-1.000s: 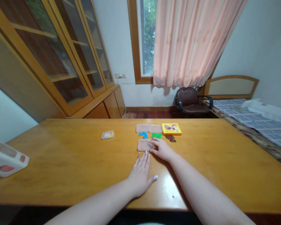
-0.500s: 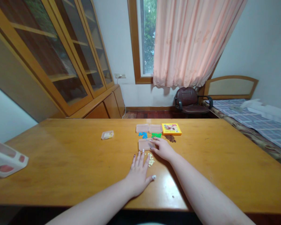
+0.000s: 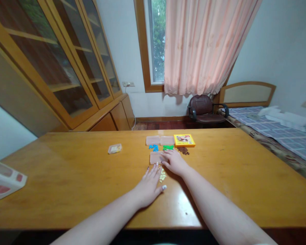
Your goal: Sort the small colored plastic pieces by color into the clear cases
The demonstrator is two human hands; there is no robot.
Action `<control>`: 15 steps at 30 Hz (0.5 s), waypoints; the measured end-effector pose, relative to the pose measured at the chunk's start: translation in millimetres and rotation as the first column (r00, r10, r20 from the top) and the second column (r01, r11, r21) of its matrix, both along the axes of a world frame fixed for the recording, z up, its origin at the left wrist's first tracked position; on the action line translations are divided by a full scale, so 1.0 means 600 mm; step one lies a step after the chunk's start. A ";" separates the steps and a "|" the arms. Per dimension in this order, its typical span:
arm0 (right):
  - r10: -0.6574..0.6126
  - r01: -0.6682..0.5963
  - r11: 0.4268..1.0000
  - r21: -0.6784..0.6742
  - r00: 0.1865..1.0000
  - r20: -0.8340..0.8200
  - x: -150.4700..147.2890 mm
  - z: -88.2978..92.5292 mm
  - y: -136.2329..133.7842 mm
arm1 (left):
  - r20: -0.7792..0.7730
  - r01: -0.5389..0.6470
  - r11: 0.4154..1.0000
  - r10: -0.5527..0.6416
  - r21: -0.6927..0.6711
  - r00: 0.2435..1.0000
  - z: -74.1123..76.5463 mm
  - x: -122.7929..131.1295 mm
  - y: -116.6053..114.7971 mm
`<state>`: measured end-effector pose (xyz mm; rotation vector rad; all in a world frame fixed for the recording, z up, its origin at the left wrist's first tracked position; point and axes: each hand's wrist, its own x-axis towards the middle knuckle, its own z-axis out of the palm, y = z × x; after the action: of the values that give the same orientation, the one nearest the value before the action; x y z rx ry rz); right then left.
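Note:
My left hand (image 3: 148, 189) lies spread on the table, its fingertips near the front edge of a clear tray (image 3: 156, 158) and its thumb apart. Cream pieces (image 3: 162, 175) form a small pile just right of its fingers. My right hand (image 3: 175, 162) rests over the tray's right side with its fingers apart, nothing visible in them. Behind the tray lie blue pieces (image 3: 153, 147), green pieces (image 3: 168, 147) and brown pieces (image 3: 183, 150). Two more clear trays stand in a row, one on the left (image 3: 153, 140) and one on the right (image 3: 167, 140), beside a yellow box (image 3: 184, 140).
On the wooden table (image 3: 79, 180), a small clear container (image 3: 114, 148) with pale contents sits left of the trays. A white holder (image 3: 5, 180) stands at the left edge. Beyond the table are a chair (image 3: 204, 109) and a bed (image 3: 277, 122).
My left hand's fingers have drawn closer together near the cream pile. The right hand has shifted slightly over the tray. The whole view has moved a little.

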<state>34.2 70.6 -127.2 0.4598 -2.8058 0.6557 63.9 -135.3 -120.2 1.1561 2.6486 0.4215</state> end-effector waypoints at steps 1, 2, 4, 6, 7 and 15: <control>-0.008 0.008 1.000 -0.003 1.000 -0.006 0.001 0.001 0.000 | -0.005 0.024 0.999 -0.024 0.045 1.000 0.011 -0.011 -0.003; -0.016 0.016 1.000 -0.014 1.000 -0.006 0.002 0.002 0.001 | -0.023 0.036 0.994 -0.034 0.102 0.999 0.022 -0.024 -0.006; -0.027 0.027 0.999 -0.043 1.000 0.001 0.001 -0.001 0.001 | -0.101 -0.032 0.976 0.055 0.215 0.993 0.042 -0.059 -0.011; -0.024 0.025 0.998 -0.054 1.000 0.008 -0.001 -0.006 0.000 | -0.150 -0.106 0.952 0.154 0.286 0.977 0.052 -0.097 -0.015; -0.023 0.024 0.999 -0.049 1.000 0.013 -0.003 -0.010 -0.001 | -0.156 -0.133 0.949 0.183 0.287 0.971 0.051 -0.114 -0.016; -0.092 0.093 0.996 -0.017 0.995 0.047 -0.015 -0.026 -0.010 | -0.088 -0.170 0.979 0.180 0.110 0.980 -0.025 -0.150 -0.002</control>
<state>25.2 64.7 -142.7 0.3129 -2.8411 0.6812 -26.3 -136.4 -135.3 0.9980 2.8562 0.5512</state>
